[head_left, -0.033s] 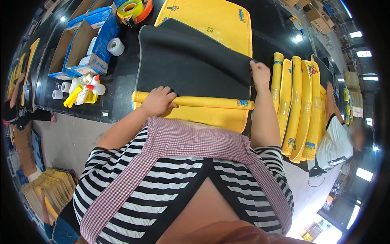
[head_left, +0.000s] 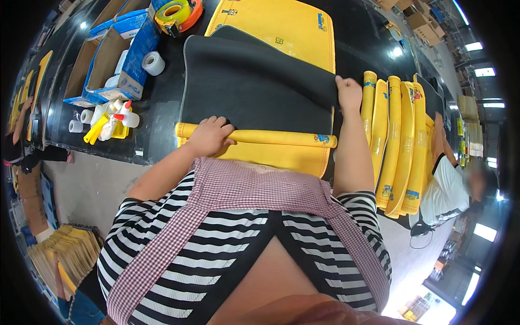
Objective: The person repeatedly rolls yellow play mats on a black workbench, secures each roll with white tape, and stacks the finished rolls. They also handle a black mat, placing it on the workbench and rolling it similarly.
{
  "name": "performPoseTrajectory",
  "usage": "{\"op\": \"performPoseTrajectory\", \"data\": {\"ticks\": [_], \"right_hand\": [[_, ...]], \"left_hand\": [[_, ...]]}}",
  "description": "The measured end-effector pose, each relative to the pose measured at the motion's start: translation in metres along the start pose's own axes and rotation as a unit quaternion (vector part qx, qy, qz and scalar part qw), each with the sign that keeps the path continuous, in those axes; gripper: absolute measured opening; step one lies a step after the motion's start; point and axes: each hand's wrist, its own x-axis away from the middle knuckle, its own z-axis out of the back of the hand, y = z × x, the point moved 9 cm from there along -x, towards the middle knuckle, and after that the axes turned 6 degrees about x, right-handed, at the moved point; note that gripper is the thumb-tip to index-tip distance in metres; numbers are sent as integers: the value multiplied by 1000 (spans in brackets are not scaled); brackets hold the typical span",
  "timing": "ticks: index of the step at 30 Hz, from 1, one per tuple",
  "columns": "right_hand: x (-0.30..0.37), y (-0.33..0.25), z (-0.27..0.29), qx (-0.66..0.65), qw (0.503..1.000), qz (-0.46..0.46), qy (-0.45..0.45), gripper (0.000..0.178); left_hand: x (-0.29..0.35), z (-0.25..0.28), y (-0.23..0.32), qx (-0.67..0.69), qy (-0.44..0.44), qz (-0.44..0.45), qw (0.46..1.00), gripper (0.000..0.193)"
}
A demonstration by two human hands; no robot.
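A mat (head_left: 254,89) lies in front of me with its black underside up, and a raised ripple crosses its right half. Its near edge is turned over into a narrow yellow roll with a small blue print at the right end. My left hand (head_left: 211,136) is closed on the left part of that roll, fingers curled over it. At the mat's right edge, my right hand (head_left: 350,94) pinches the rim, slightly lifted. A yellow mat (head_left: 271,16) with printed corners extends beyond the far edge, partly covered. More yellow mat surface shows below the roll.
Several rolled yellow mats (head_left: 398,143) lie side by side at the right. At the left stand blue cardboard boxes (head_left: 132,59), a white tape roll (head_left: 153,63), glue bottles (head_left: 129,118) and a tape dispenser (head_left: 176,15). Another person (head_left: 449,187) works at the far right.
My right hand has shifted very slightly away from me along the mat's right edge. My left hand stays on the roll.
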Motion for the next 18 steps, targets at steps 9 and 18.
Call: {"op": "performPoseTrajectory", "data": {"ticks": [9,18], "right_hand": [[-35,-118,-78,329,856,193,-349,44],[-54,-93,-168,380,828,259,-320,27]], "left_hand": [[6,2,-4,8,45,-4,999,34],[5,3,-2,19,4,49,999,33]]}}
